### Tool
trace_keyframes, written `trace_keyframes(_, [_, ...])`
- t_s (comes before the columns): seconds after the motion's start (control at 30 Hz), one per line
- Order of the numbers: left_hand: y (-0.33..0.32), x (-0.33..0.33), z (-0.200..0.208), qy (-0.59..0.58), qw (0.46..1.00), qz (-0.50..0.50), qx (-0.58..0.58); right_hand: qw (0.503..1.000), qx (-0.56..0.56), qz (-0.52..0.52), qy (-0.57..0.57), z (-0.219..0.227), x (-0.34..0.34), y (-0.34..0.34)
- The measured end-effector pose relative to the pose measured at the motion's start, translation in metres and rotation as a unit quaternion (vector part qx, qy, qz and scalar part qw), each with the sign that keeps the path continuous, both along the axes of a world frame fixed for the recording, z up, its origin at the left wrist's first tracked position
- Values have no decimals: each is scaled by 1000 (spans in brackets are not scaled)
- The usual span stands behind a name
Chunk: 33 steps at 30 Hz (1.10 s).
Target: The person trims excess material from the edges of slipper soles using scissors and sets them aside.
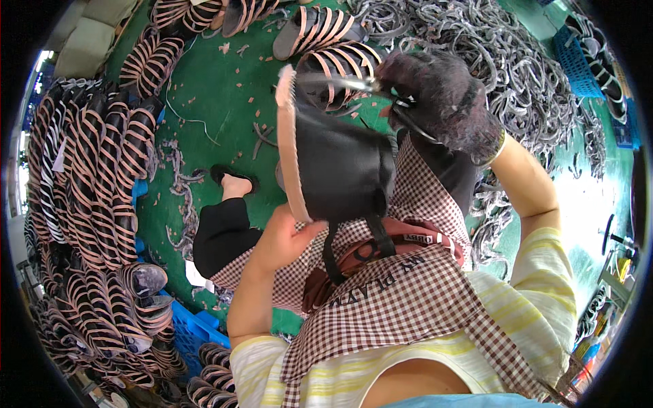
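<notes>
Left hand [277, 239] gripping black boot [337, 160] by its pale edge [290, 149].
Boot just above and right of it; farther up-right, dark-gloved right hand [442, 102] clutches blurred metal tool [340, 81], tip near edge.

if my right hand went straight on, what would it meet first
Likely the tan rim of the black piece: the right hand holds a metal tool pointing left toward the rim's upper end, though depth is unclear.

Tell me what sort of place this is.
Probably a footwear-trimming workshop: rows of nested black, tan-edged pieces at left look like shoe parts, curled grey offcuts lie heaped on the green floor, and the gloved right hand holds what looks like scissors.
</notes>
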<state>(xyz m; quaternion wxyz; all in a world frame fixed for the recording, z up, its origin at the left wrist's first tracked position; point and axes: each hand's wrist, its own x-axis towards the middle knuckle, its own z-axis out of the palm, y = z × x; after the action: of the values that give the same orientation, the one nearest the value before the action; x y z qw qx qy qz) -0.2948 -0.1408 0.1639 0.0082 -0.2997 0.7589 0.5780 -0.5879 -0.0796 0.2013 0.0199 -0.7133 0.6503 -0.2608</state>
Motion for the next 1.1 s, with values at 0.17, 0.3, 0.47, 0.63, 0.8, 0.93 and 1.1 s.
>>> trace_keyframes(0.17, [-10,-78,-18,271,931,198,143,988,-115,4,-102,10,24,28])
trace_keyframes(0.3, [-6,-131,3,350,872,182,291,991,-105,-85,8,-10,27,37])
trace_keyframes(0.47, [-7,-124,9,294,783,28,-547,985,-55,-109,-125,-9,-23,56])
trace_keyframes(0.63, [-35,-147,-19,269,833,37,-483,984,-108,-69,-125,-23,-42,55])
trace_keyframes(0.8, [-46,-167,-7,93,935,-106,-326,942,59,-7,-330,-75,-84,53])
trace_keyframes(0.93, [-50,-150,-21,99,921,-162,-339,939,130,-24,-317,-84,-82,56])
trace_keyframes(1.1, [-53,-104,-53,97,942,-3,-321,854,120,-18,-506,-109,-77,63])
